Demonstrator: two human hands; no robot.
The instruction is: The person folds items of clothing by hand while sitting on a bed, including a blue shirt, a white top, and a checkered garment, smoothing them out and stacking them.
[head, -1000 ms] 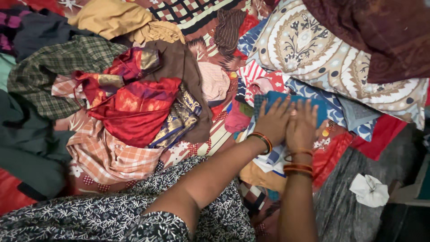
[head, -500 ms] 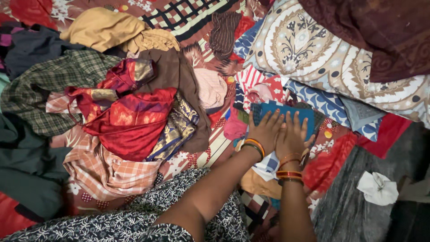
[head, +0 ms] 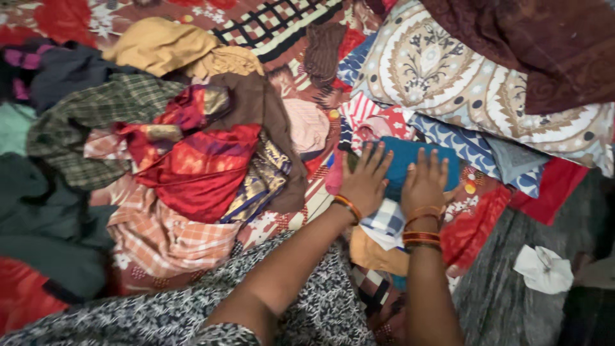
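My left hand (head: pixel 365 179) and my right hand (head: pixel 424 181) lie flat, side by side, fingers spread, pressing on a folded teal cloth (head: pixel 410 160). Orange bangles ring both wrists. The teal cloth sits on top of a small stack of folded pieces, with a blue-and-white checked cloth (head: pixel 384 224) and a mustard-yellow cloth (head: pixel 375 255) showing beneath my wrists. Neither hand grips anything.
A loose heap of clothes lies to the left: a red silky garment (head: pixel 205 166), a brown cloth (head: pixel 256 109), a green plaid shirt (head: pixel 96 122), a yellow cloth (head: pixel 160 45). A patterned pillow (head: pixel 461 83) lies at upper right. A crumpled white rag (head: pixel 544 269) sits on the grey floor.
Both hands have slid a little to the left over the teal cloth while staying flat on it. The view has shifted slightly.
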